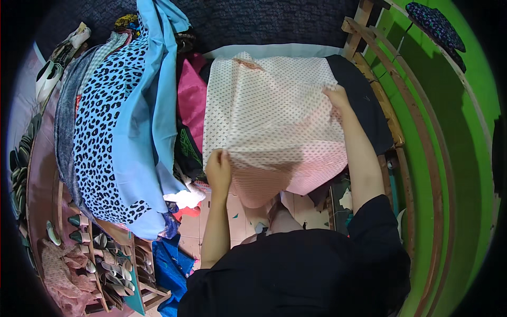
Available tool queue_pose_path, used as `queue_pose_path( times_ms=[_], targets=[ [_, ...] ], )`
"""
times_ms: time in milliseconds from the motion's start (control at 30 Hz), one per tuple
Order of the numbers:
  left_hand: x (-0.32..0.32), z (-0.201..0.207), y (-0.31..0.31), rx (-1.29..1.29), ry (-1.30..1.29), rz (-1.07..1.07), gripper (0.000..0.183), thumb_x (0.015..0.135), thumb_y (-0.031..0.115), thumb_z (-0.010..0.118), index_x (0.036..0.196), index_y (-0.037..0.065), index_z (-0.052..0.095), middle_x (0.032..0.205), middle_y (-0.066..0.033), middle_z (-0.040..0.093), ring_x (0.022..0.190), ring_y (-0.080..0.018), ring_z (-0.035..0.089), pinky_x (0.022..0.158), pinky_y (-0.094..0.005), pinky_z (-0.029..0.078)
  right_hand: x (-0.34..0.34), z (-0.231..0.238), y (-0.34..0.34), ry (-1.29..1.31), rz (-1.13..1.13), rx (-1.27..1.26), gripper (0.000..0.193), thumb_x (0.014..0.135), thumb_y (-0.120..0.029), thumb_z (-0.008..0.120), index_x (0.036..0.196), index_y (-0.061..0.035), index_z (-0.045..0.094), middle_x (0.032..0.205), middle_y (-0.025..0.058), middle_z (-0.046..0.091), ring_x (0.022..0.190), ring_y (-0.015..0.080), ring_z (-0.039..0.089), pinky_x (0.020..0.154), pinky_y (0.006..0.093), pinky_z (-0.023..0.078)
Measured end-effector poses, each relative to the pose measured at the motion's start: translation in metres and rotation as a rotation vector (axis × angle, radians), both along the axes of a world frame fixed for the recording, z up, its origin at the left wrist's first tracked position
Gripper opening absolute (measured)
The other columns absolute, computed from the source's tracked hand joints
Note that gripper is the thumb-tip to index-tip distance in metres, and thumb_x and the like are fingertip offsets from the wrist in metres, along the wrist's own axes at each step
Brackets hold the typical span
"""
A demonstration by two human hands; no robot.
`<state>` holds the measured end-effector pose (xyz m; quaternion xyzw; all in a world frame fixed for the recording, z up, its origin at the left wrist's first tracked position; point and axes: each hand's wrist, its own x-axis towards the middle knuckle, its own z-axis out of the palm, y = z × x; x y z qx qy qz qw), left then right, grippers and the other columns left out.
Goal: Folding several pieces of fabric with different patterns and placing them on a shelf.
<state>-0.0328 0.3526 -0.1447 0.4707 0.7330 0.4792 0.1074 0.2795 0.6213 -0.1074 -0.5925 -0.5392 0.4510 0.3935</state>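
Patterned cloth point(269, 119) between left fingers point(224, 155) and right fingers point(328, 91): cream-white and pale pink, small dark repeating motif. Left of the left fingers: leopard-print fabric point(100, 121), black spots on light blue; plain fabric point(134, 158), light blue; magenta cloth point(191, 103). Right of the right fingers: black cloth point(365, 108); bright green wall point(470, 119).

Around the middle of the pale patterned cloth point(280, 116), the open room lay directly above it, between the left hand point(218, 168) at eight o'clock and the right hand point(336, 99) at two. A dark curtain point(253, 26) closed off twelve, beyond the cloth's far edge. Wooden rails point(412, 92) blocked the way from one round to four, leaving only the black cloth point(365, 100) between. At nine, the heaped blue cloth point(134, 164) stood as a bulky barrier, with a narrow gap before it partly filled by magenta cloth point(191, 95). The person's torso point(296, 274) obstructed six, forearms flanking the opening.
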Motion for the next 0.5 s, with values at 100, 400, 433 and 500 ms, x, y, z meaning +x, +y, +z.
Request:
queue_pose_path(
  times_ms=[100,400,433,500],
  targets=[
    [-0.016,-0.003,-0.003,0.012,-0.201,0.081,0.026,0.083,0.026,0.053,0.086,0.001,0.057,0.079,-0.0149,0.060,0.072,-0.0254,0.059,0.064,-0.0334,0.044,-0.008,-0.001,0.003,0.289,0.044,0.088,0.041,0.070,-0.010,0.062,0.108,0.0019,0.052,0.091,0.0125,0.060,0.079,0.0217,0.058,0.069,0.0304,0.045],
    [-0.012,0.020,0.011,-0.253,0.232,0.017,0.041,0.078,0.038,0.056,0.066,0.000,0.052,0.059,-0.0197,0.051,0.057,-0.0362,0.052,0.051,-0.0405,0.039,-0.031,-0.004,-0.018,-0.219,0.029,0.048,0.058,0.071,-0.007,0.056,0.126,-0.0094,0.036,0.093,0.0160,0.057,0.079,0.0261,0.057,0.053,0.0380,0.048],
    [-0.012,0.020,0.012,-0.254,0.231,0.003,0.041,0.078,0.038,0.056,0.066,0.000,0.052,0.059,-0.0197,0.051,0.057,-0.0362,0.052,0.051,-0.0405,0.039,-0.026,-0.007,-0.011,-0.053,0.022,0.252,0.056,0.072,-0.006,0.056,0.124,-0.0090,0.038,0.097,0.0161,0.056,0.085,0.0256,0.056,0.058,0.0380,0.049],
    [-0.012,0.018,0.009,-0.335,0.198,-0.022,0.044,0.077,0.041,0.057,0.064,-0.001,0.051,0.059,-0.0198,0.051,0.056,-0.0362,0.051,0.051,-0.0397,0.039,-0.014,-0.008,0.008,0.021,0.004,0.265,0.053,0.072,-0.007,0.058,0.122,-0.0096,0.041,0.105,0.0178,0.054,0.097,0.0274,0.053,0.075,0.0363,0.046]
  ],
)
